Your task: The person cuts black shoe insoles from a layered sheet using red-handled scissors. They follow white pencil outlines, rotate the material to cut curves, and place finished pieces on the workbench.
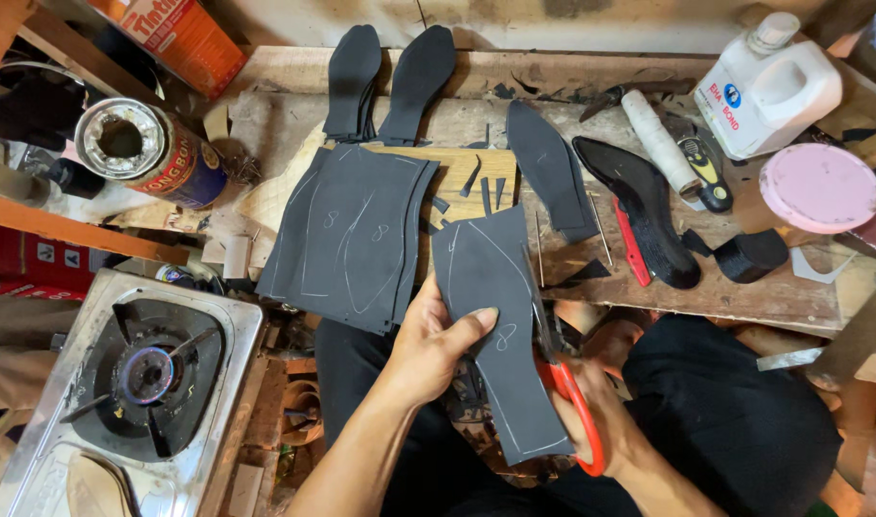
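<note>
Left hand (428, 349) gripping rubber sheet (500, 325), scissors (567, 388) alongside

My left hand (428, 349) pinches matt dark-grey rubbery sheet with chalk lines (500, 325); my right hand (596, 416) on glossy red plastic-handled scissors (572, 397). Rough scarred wooden workbench (744, 292); dull scratched steel gas stove (132, 383).

Dark grey rubber sheet (495, 325) w/ white chalk lines, red-handled scissors (577, 407), pink lid (819, 188), white jug (768, 86).

Gas stove (141, 378), glue jug (768, 91), pink lid (819, 188)
</note>
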